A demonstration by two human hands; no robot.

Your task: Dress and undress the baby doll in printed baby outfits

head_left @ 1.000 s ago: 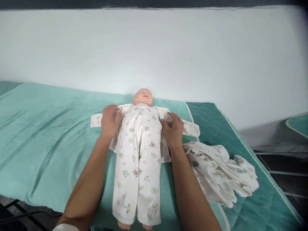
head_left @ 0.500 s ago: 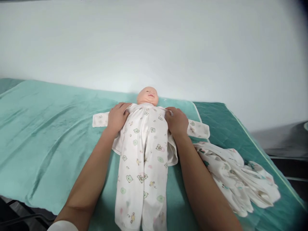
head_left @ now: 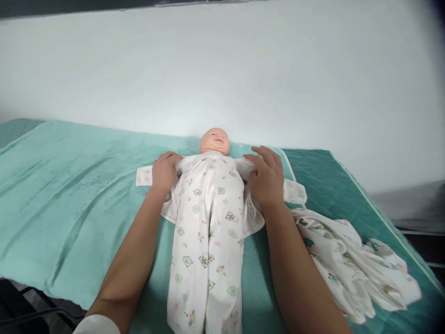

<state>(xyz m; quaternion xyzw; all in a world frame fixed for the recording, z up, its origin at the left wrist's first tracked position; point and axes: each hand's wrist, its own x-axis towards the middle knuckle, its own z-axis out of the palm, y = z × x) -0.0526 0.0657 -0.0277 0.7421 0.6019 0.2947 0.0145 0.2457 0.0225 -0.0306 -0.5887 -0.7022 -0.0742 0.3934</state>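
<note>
A dressed doll (head_left: 217, 204) lies lengthwise, head pointing away, between the left hand (head_left: 164, 175), its grip unclear, and the loosely open right hand (head_left: 267, 181).

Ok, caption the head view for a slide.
Left hand and right hand at the sleeves of a doll lying face up on a green blanket, crumpled cloth nearby.

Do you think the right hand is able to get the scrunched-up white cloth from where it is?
Probably yes. The right hand is over by the doll, but the scrunched-up white cloth lies close beside that forearm, and I see nothing blocking it. The hand would likely need to pull back and swing outward.
</note>
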